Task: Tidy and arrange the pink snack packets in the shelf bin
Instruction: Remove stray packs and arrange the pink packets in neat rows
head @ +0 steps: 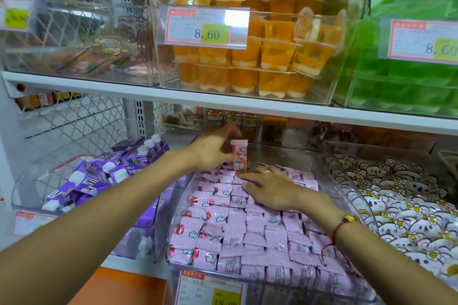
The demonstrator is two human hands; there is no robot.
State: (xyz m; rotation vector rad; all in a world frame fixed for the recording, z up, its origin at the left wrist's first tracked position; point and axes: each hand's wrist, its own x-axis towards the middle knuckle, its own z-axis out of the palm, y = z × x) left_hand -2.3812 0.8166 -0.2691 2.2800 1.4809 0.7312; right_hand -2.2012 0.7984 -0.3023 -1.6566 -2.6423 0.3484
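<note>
left hand point(210, 150) pinches one upright pink packet point(239, 155) (right hand point(269, 189) flat on packets).

We are seeing a white lower shelf point(138, 264) carrying three clear bins side by side: one of purple packs point(81, 181), the shelf bin point(352, 181) of pink snack packets point(247, 235), and one of white flower-printed packets point(401, 205). An upper shelf point(173, 93) is bearing tubs of orange jelly cups point(247, 57).

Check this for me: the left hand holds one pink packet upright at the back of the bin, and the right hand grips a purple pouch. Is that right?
Not quite. In the head view the right hand grips no purple pouch; it rests flat on the pink packets in the bin. The rest stands: the left hand holds one pink packet upright at the back.
</note>
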